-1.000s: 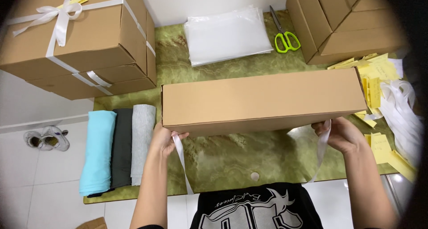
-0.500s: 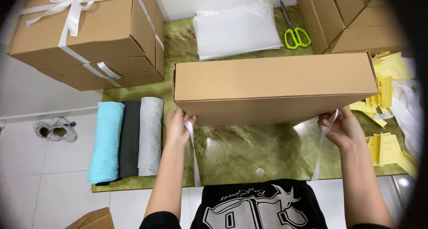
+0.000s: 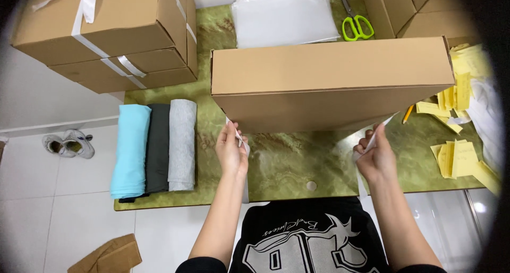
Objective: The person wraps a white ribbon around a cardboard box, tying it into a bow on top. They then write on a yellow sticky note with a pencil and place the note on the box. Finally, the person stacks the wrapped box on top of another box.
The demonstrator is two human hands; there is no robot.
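Ribbon (image 3: 237,136) mostly hidden under cardboard box (image 3: 329,81), left hand (image 3: 231,152) and right hand (image 3: 376,158) fingers pinching its ends

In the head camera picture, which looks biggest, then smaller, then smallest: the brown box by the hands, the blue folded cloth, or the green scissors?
1. Brown box, biggest by far.
2. Blue folded cloth.
3. Green scissors, smallest, though they lie farther from the camera.
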